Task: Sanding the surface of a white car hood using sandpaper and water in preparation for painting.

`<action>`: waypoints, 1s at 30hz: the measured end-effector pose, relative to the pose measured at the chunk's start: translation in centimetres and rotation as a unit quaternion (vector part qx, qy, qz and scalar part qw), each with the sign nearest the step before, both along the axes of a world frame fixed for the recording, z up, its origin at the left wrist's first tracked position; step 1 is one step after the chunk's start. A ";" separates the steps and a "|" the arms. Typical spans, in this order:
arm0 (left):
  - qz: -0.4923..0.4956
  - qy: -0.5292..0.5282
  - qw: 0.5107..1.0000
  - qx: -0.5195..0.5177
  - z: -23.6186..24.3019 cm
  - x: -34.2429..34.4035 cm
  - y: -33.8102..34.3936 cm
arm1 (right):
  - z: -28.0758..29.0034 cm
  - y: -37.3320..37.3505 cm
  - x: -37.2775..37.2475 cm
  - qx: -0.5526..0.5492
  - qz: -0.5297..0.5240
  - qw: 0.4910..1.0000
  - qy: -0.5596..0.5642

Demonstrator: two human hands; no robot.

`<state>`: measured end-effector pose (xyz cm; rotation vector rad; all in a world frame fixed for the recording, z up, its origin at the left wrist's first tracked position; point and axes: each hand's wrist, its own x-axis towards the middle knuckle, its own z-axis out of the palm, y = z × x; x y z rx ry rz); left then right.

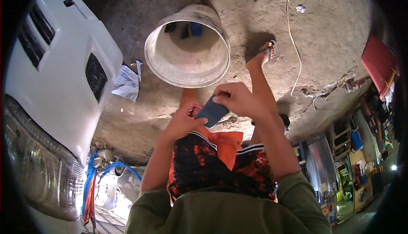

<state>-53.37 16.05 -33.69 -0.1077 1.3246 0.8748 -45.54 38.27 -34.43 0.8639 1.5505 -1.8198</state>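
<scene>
Above my lap, both hands grip a small dark grey rectangle that looks like folded sandpaper. My left hand pinches its lower left edge, thumb lying across the corner. At the upper right corner, my right hand has its thumb and bent fingers closed on the piece. Just beyond the hands is a whitish bucket, its mouth toward me. Murky liquid shows inside, with dark shapes and a blue patch that I cannot make out.
A white vehicle bumper with a headlight fills the left side. Beside it lies a crumpled plastic sheet. A thin cable runs over the rough floor at right. Cluttered shelves and a red panel stand farther right.
</scene>
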 end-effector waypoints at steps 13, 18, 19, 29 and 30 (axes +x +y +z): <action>-0.014 0.156 0.988 -0.004 1.6 -0.1 5.5 | 2.4 2.4 1.0 0.008 0.035 0.997 -0.073; -0.057 0.102 0.988 0.099 1.1 -1.4 6.6 | 0.7 1.5 3.1 -0.262 0.027 0.964 0.038; -0.056 0.103 0.989 0.095 0.4 -1.5 6.6 | 0.6 1.1 2.8 -0.266 0.028 0.963 0.038; 0.196 0.062 0.968 -0.145 -15.4 0.5 6.2 | -3.3 1.8 5.9 -0.317 -0.373 0.859 -0.149; 0.110 0.142 0.969 -0.170 -20.4 0.9 2.8 | -3.9 1.7 5.1 -0.327 -0.371 0.858 -0.137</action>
